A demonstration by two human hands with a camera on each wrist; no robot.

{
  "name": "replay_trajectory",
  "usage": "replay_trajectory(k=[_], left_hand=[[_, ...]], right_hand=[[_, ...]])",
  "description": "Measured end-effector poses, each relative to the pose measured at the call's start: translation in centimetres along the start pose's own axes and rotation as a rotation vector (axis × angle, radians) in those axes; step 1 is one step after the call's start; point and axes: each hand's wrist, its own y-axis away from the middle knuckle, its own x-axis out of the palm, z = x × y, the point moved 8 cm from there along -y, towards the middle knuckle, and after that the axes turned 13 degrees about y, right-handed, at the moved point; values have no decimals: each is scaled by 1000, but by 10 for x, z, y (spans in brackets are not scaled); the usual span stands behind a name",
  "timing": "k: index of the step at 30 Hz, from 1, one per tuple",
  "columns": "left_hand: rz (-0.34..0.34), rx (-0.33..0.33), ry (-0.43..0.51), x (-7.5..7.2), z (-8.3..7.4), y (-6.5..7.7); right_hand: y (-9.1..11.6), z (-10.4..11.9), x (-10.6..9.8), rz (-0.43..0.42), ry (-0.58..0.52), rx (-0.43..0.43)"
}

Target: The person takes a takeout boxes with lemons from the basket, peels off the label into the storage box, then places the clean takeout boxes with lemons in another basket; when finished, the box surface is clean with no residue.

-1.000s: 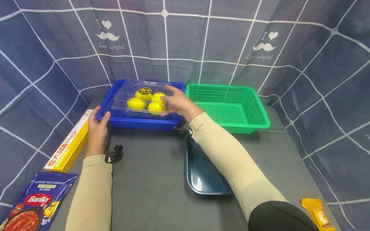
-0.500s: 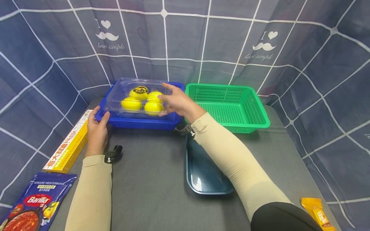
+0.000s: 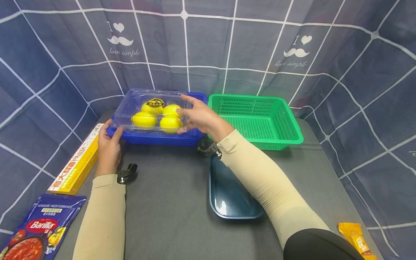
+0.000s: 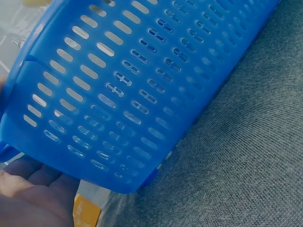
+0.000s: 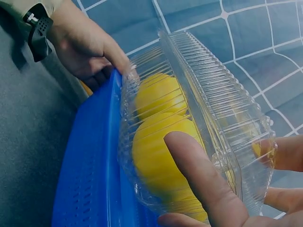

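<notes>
A clear plastic clamshell box (image 3: 130,104) with several yellow round fruits (image 3: 144,119) inside overlaps the blue basket (image 3: 162,139) in the head view. My right hand (image 3: 203,115) grips the box by its right end, thumb on the near side and fingers spread along the far side, as the right wrist view shows. The box (image 5: 199,80) sits tilted over the basket's rim in that view. At the basket's left end, my left hand (image 3: 109,148) holds the rim, thumb on top and fingers at the outer side. The left wrist view shows the perforated basket wall (image 4: 109,94) beside the fingers.
Right of the blue basket stands a green basket (image 3: 286,133). A dark blue tray (image 3: 227,195) lies partly under my right forearm. On the left are a pasta box (image 3: 78,159) and a Barilla pouch (image 3: 45,220); a yellow-orange packet (image 3: 355,238) lies at the front right.
My right hand has shifted the clamshell box to the left over the blue basket, toward the left hand. The left hand keeps its hold on the basket's rim.
</notes>
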Motion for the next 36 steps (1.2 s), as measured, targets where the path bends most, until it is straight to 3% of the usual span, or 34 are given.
replay_trajectory(k=[8, 27, 36], left_hand=[[10, 34, 74, 0, 0, -2], [-3, 26, 67, 1, -1, -1], [-27, -24, -76, -7, 3, -2]], right_hand=[[8, 0, 1, 9, -5, 6], [27, -6, 4, 20, 4, -2], [38, -7, 7, 42, -14, -24]])
